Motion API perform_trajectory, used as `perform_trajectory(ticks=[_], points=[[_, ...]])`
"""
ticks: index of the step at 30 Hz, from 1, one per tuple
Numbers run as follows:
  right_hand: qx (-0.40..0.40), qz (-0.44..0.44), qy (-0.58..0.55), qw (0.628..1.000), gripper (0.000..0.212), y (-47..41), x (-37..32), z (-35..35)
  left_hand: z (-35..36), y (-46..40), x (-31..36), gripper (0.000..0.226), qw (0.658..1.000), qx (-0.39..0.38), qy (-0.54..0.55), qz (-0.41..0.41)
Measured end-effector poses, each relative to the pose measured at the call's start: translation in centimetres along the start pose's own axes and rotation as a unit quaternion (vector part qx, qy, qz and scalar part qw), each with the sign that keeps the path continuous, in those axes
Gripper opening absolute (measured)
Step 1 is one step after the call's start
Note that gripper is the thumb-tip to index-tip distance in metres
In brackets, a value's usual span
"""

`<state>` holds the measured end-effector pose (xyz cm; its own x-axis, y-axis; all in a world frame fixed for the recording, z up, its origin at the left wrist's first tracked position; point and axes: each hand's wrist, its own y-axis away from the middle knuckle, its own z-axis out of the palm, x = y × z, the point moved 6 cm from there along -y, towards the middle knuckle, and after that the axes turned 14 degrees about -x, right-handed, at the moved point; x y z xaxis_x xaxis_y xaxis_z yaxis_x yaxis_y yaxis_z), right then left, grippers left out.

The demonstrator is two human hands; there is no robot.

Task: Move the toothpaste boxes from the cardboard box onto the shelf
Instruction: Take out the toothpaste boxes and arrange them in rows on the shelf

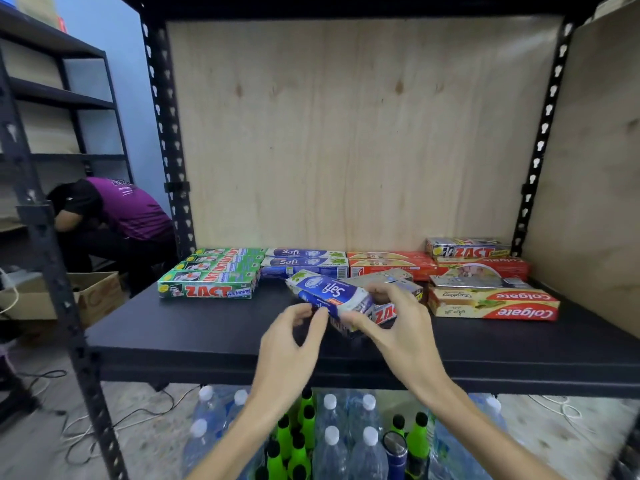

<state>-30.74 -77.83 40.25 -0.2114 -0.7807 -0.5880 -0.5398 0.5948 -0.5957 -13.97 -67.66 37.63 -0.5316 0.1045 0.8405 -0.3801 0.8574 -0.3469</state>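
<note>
Two hands reach in over the front edge of the black shelf (207,337). The right hand (398,323) has its fingers curled round a small bundle of toothpaste boxes, its thumb against the near end of the blue Safi box (329,293) that lies tilted on top. Beneath that sits a silver Zact box (384,311), its red lettering showing between the fingers. The left hand (291,344) comes up from below with thumb and forefinger bent toward the lower edge of the blue Safi box; whether they pinch it or only touch it cannot be told.

Further back on the shelf, against the plywood back panel (346,133), rows of boxes lie flat: a stack of green Zact boxes (211,278) at the left, two more blue Safi boxes (306,261) beside them, then red boxes (391,265) in the middle. At the right lie Colgate boxes (495,303), with another silver Zact box (467,249) resting on those behind.

Below the shelf stand clear water bottles (332,441) with white caps and bright green bottles (301,434) with black caps, packed close together. At the left, beyond the shelf's black upright post (45,237), a person in a purple shirt (131,209) bends low beside an open cardboard box (93,296) on the floor, and loose cables (104,424) trail across the floor
</note>
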Motion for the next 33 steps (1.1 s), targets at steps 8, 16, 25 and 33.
perform_trajectory(ticks=[8, 16, 25, 33], points=[[-0.157, -0.082, 0.032, 0.984, 0.044, 1.7, -1.9, 4.3, -1.1, 1.2, -0.6, 0.049, 0.998, 0.012, -0.002, -0.054], [-0.123, -0.039, 0.020, 0.991, 0.031, -1.9, -1.2, 2.9, -3.8, 0.6, -1.9, 0.060, 0.969, -0.031, -0.232, -0.082], [-0.385, 0.083, 0.250, 0.885, 0.107, -10.1, 2.8, 6.9, -7.3, 0.2, -4.2, 0.055, 0.954, 0.023, -0.284, -0.096], [-0.398, 0.075, 0.237, 0.883, 0.093, -13.4, 3.0, 8.6, -11.0, -2.4, -5.8, 0.055, 0.969, -0.011, -0.244, -0.044]])
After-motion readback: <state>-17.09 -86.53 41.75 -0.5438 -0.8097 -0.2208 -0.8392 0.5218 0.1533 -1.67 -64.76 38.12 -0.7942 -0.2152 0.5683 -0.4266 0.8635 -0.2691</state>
